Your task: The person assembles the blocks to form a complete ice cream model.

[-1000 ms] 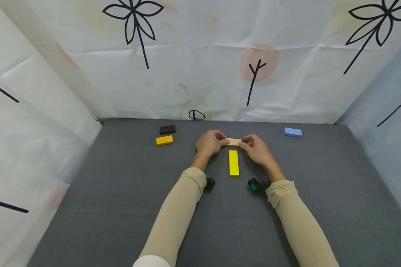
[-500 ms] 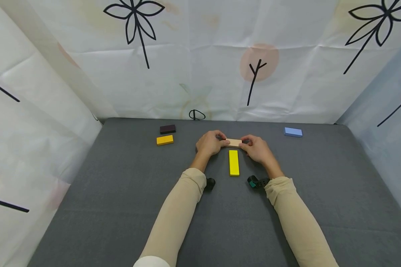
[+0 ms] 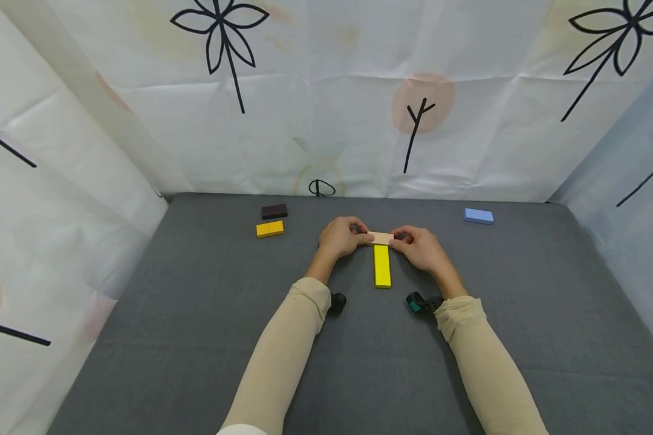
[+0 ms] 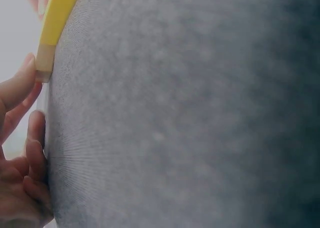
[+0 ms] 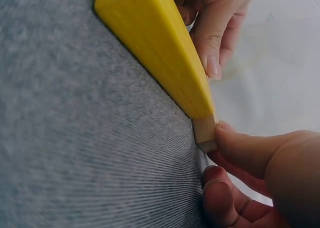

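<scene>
A plain wooden block (image 3: 380, 238) lies crosswise at the far end of a bright yellow block (image 3: 382, 266), the two forming a T on the grey cloth. My left hand (image 3: 341, 236) pinches the wooden block's left end between thumb and fingers. At its right end, my right hand (image 3: 420, 246) does the same. The right wrist view has the wooden block (image 5: 204, 132) right at the end of the yellow block (image 5: 155, 43), with a thumb pressed on its corner. In the left wrist view the wooden block's end (image 4: 45, 63) sits by my thumb.
Toward the back left lie a dark brown block (image 3: 274, 211) and an orange-yellow block (image 3: 269, 229). A light blue block (image 3: 478, 216) lies at the back right. White patterned cloth (image 3: 326, 109) hangs behind the table's far edge.
Both hands have drawn the wooden block a little toward me, from just beyond the yellow block up to its far end. The other blocks have stayed put.
</scene>
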A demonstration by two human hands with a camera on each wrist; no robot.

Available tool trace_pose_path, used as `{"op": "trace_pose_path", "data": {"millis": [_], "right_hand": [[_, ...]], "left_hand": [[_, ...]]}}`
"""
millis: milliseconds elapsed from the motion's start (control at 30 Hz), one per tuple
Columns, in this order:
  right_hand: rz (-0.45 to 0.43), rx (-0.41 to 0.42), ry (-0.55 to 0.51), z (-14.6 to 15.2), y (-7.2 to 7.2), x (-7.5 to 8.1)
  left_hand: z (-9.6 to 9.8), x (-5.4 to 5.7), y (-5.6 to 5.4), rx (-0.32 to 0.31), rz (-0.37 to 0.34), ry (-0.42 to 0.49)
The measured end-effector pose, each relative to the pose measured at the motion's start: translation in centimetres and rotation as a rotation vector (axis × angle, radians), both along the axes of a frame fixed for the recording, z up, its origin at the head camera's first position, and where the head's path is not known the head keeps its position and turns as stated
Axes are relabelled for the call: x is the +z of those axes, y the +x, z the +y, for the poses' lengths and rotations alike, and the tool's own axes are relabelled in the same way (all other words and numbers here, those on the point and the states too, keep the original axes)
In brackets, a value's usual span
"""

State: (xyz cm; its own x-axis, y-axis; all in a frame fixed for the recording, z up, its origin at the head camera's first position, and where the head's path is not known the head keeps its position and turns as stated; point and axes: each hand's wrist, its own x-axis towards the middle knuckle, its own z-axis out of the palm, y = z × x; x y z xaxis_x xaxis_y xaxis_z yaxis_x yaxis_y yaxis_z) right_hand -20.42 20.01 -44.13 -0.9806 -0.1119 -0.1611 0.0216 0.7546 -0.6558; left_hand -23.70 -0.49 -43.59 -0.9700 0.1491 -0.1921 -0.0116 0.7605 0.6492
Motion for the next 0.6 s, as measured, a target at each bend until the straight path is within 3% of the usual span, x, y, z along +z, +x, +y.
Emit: {"op": "trace_pose_path", "data": {"millis": [600], "right_hand": [[0.032, 0.005, -0.041, 0.25, 0.76, -0.23]], "left_hand": [[-0.78, -0.18, -0.10, -0.067, -0.035, 0.126]]}}
